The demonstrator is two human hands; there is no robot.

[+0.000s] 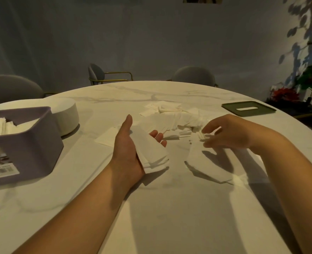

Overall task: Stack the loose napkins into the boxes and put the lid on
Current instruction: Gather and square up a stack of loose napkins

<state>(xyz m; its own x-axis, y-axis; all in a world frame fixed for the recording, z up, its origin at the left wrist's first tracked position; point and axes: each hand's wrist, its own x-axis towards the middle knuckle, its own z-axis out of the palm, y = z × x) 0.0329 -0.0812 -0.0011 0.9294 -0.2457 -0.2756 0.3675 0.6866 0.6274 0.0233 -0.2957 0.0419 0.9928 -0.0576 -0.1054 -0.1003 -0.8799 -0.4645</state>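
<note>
My left hand (127, 149) lies palm up over the table's middle and holds a small stack of white napkins (152, 153). My right hand (226, 133) pinches another white napkin (206, 162) by its top edge, so that it hangs down to the table. Behind both hands lies a loose pile of napkins (171, 116). The purple box (32, 149) stands at the left, open, with napkins inside. A dark green lid (248, 108) with a slot rests flat at the far right.
A white round container (67, 116) stands behind the purple box. The marble table (169, 208) is round, and its far edge curves near the lid. Grey chairs (193, 76) stand beyond the table, and plants (309, 79) at the right.
</note>
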